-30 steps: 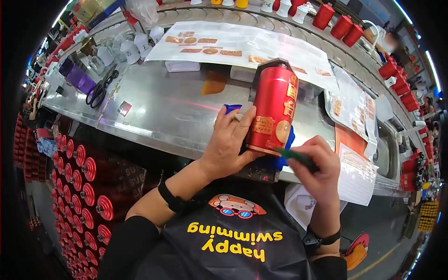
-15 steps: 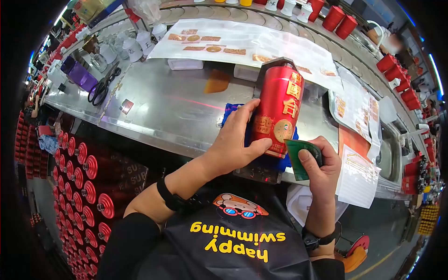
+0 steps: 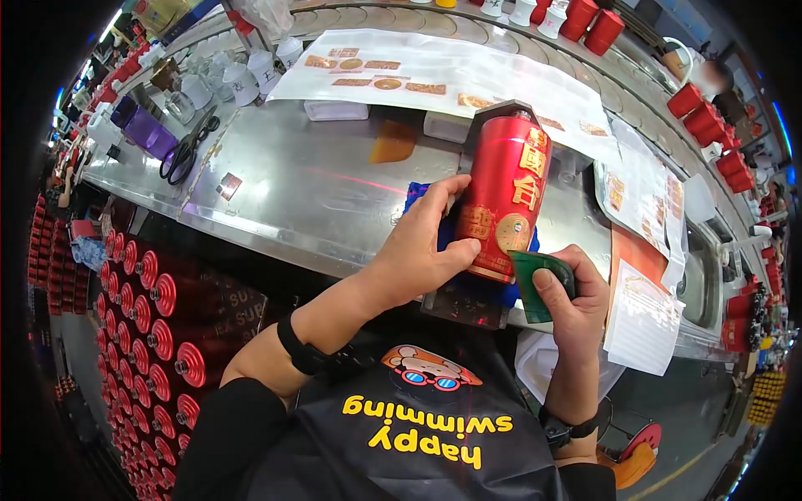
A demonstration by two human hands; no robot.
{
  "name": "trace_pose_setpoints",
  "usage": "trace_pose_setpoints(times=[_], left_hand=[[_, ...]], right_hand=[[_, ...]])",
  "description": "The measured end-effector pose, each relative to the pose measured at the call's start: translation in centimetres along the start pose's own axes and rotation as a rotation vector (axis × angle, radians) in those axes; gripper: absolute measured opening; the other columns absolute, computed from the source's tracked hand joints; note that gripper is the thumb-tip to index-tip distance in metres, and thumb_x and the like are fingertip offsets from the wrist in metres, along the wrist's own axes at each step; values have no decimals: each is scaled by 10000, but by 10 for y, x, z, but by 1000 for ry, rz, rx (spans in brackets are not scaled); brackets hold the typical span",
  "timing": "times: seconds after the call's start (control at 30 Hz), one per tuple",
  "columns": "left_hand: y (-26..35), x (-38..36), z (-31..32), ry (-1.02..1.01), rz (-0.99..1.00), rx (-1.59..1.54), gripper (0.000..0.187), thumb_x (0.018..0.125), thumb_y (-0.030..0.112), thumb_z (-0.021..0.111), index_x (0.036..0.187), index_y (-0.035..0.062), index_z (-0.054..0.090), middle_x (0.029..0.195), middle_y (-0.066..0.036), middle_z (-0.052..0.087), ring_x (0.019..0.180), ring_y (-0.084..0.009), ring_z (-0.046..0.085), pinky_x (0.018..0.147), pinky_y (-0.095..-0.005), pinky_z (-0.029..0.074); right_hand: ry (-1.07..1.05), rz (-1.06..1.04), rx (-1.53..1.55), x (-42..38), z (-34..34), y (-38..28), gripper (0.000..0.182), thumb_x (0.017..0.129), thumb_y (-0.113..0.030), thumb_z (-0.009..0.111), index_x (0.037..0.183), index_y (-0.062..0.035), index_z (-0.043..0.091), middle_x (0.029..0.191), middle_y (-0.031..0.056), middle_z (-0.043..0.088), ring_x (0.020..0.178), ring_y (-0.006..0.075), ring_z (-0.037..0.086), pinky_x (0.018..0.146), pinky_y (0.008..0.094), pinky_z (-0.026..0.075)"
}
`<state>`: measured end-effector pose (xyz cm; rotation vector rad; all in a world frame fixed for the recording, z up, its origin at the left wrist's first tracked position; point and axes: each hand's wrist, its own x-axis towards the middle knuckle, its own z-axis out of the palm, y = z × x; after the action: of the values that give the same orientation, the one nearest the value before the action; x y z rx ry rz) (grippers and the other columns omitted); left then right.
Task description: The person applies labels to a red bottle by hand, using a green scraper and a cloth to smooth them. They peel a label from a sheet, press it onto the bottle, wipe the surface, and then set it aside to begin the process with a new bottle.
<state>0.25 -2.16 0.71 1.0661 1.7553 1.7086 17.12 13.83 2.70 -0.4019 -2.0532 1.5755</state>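
A red bottle [image 3: 501, 196] with gold characters and a round gold label lies tilted in a dark holder [image 3: 464, 305], over a blue cloth [image 3: 416, 196]. My left hand [image 3: 422, 246] rests against the bottle's left side, thumb and fingers spread apart. In my right hand [image 3: 576, 292] is a green translucent scraper [image 3: 532, 288], pinched under the thumb, its edge close to the bottle's lower right side. Whether the scraper touches the bottle I cannot tell.
Label sheets [image 3: 401, 71] lie along the back of the metal table [image 3: 292, 175]. Black scissors [image 3: 188, 150], a purple container [image 3: 146, 129] and an amber piece [image 3: 393, 142] are on it. Several red bottles [image 3: 190, 363] stand at lower left. A sink [image 3: 702, 284] is at right.
The view has shifted slightly, so the bottle and table sit a little differently in it. Both hands keep nearly the same pose around the bottle and scraper.
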Motion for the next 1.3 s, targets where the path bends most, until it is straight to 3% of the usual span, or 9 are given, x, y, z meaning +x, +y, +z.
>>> trace_pose_setpoints(times=[0.07,0.17,0.37,0.47,0.57,0.67,0.97,1.17,1.3], left_hand=[[-1,0,-1,-6,-11,-12,669,850,160,654,1410,-62,363,1399,-251,464,1364,-329,425,1152,-413,310],[-1,1,-4,-47,-19,-38,695,861,170,637,1438,-52,322,1383,-182,470,1318,-241,438,1133,-372,308],[1,0,3,-12,-18,15,727,869,203,637,1460,-37,287,1394,-180,452,1318,-240,430,1128,-370,313],[-3,1,-1,-42,-49,-86,717,862,171,661,1445,-47,304,1428,-230,423,1382,-321,389,1161,-404,282],[-7,1,-4,-84,-15,-95,732,878,188,634,1470,-33,265,1394,-172,450,1322,-237,423,1132,-369,306],[-11,-1,-5,-80,-45,-219,757,889,207,659,1483,-26,251,1411,-173,433,1337,-236,404,1135,-369,298],[-16,1,-6,-166,23,-80,910,886,308,722,1518,-16,153,1507,-212,295,1443,-309,260,1177,-421,235],[-16,2,-18,-269,-38,-206,900,913,333,686,1529,3,118,1500,-177,301,1409,-279,302,1176,-397,222],[-9,2,-4,-172,-73,-159,904,917,344,686,1528,7,112,1487,-172,312,1400,-275,302,1169,-395,228]], right_hand=[[-1,11,15,0,0,-1,162,866,-106,755,918,14,660,785,8,576,702,75,527,629,223,408],[0,-19,-6,0,0,0,155,868,-98,749,920,17,658,789,11,576,706,77,528,631,224,411],[-6,27,53,-2,2,-2,138,876,-83,736,923,16,653,793,11,583,718,68,542,637,219,423],[0,8,33,-2,1,0,134,877,-82,734,922,13,652,799,9,592,720,65,549,638,215,428],[8,-4,45,-3,0,2,132,878,-81,734,922,12,652,806,10,596,724,66,553,641,215,431],[7,9,74,-4,1,3,135,879,-83,735,924,14,652,814,10,596,722,66,550,643,215,431],[8,29,94,-4,1,5,165,882,-109,746,936,7,641,798,-4,577,723,65,538,645,215,428],[9,16,99,-3,3,3,174,881,-112,748,940,8,636,800,-5,573,728,67,534,651,216,429],[2,53,173,-3,6,4,178,889,-115,743,949,11,633,809,-7,582,730,61,539,661,208,434]])
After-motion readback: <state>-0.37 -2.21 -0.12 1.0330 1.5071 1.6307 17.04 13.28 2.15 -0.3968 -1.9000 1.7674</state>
